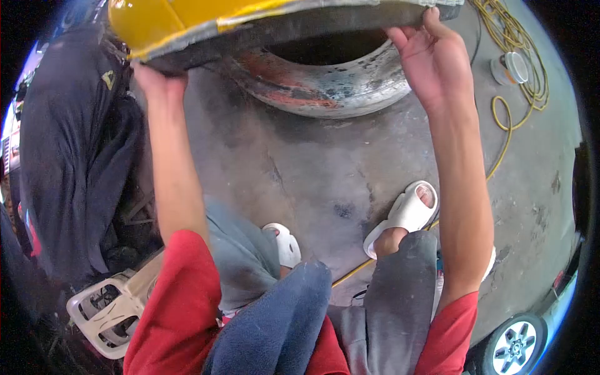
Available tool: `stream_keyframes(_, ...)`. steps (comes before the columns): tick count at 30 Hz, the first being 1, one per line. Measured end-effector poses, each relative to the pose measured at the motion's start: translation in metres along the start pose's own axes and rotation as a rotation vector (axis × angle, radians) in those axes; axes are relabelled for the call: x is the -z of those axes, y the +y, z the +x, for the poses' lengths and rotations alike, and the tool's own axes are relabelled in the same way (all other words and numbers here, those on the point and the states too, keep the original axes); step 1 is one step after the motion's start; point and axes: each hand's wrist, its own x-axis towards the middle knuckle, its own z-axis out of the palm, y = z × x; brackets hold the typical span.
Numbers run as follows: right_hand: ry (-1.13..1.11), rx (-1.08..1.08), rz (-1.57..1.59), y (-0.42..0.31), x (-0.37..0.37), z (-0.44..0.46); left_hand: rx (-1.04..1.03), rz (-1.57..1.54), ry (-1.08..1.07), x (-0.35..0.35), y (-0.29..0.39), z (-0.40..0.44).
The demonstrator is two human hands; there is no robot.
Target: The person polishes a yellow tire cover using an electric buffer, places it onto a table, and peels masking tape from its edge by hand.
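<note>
My left hand and right hand both grip the dark lower edge of the yellow panel, one near each end. Both my arms stretch forward, forearms roughly parallel and well apart, elbows near the red sleeves. My right palm is turned up toward the view, with its thumb and fingers at the panel's edge; my left wrist is bent beneath the panel, its fingers mostly hidden.

Taking the tire as landmark, the panel is above it and covers its far part. The dark cloth is left of the tire, the white bucket and yellow hose right of it, and the white sandals on the floor on its near side.
</note>
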Motion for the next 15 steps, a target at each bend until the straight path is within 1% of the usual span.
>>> stream_keyframes(1, 0.075, 0.02, -0.017, -0.002, -0.011, -0.003, -0.021, -0.007, -0.065, 0.0, 0.002, 0.012)
stream_keyframes(2, -0.043, 0.095, 0.004, 0.01, -0.003, 0.003, -0.048, 0.014, -0.048, 0.0, 0.004, 0.023)
stream_keyframes(5, -0.062, 0.09, 0.089, 0.024, -0.023, 0.003, -0.074, 0.074, 0.014, 0.002, 0.016, 0.048)
stream_keyframes(6, -0.225, 0.04, 0.226, 0.035, -0.007, 0.02, -0.058, 0.081, -0.005, 0.01, 0.021, 0.057)
stream_keyframes(7, -0.238, 0.035, 0.215, 0.042, -0.011, 0.021, -0.065, 0.069, 0.006, 0.016, 0.024, 0.064)
stream_keyframes(9, -0.132, 0.091, 0.076, 0.055, -0.026, 0.024, -0.062, 0.116, -0.051, 0.032, 0.03, 0.079)
stream_keyframes(10, -0.163, 0.116, 0.055, 0.055, -0.028, 0.028, -0.058, 0.135, -0.029, 0.03, 0.034, 0.077)
stream_keyframes(11, -0.112, 0.128, 0.024, 0.052, -0.029, 0.034, -0.032, 0.124, 0.041, 0.028, 0.033, 0.075)
stream_keyframes(13, -0.187, 0.188, -0.031, 0.043, -0.03, 0.031, -0.019, 0.044, 0.05, 0.03, 0.028, 0.082)
stream_keyframes(14, -0.188, 0.18, -0.046, 0.044, -0.02, 0.03, 0.024, -0.109, 0.042, 0.026, 0.023, 0.077)
stream_keyframes(15, -0.223, 0.182, -0.104, 0.048, -0.005, 0.033, 0.05, -0.267, 0.035, 0.007, 0.025, 0.063)
